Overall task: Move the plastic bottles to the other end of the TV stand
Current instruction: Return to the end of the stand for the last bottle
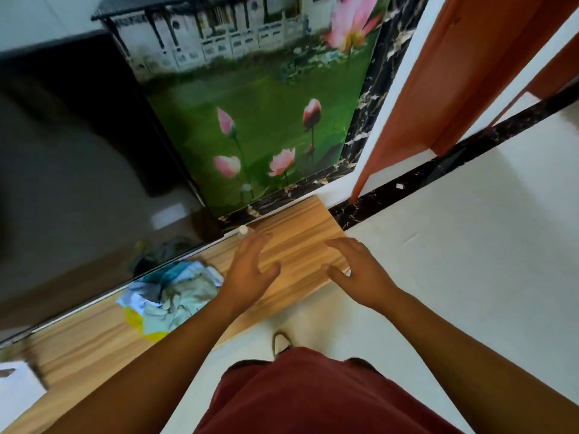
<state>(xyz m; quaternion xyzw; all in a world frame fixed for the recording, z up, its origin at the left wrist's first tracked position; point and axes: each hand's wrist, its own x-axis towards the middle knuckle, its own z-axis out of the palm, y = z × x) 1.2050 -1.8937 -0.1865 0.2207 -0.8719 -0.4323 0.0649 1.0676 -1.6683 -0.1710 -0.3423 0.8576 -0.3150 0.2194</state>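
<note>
A clear plastic bottle (243, 231) with a white cap stands at the back of the wooden TV stand (300, 233), near its right end; only its top shows, just beyond my left fingertips. My left hand (250, 270) hovers over the stand with fingers spread, holding nothing. My right hand (354, 270) is open above the stand's right front corner, also holding nothing. No other bottle is visible.
A crumpled pile of cloth and a yellow bag (169, 296) lies on the stand left of my hands. The dark TV screen (78, 183) rises behind it. A white box (15, 393) sits at the far left. White floor and an orange door frame (423, 104) lie to the right.
</note>
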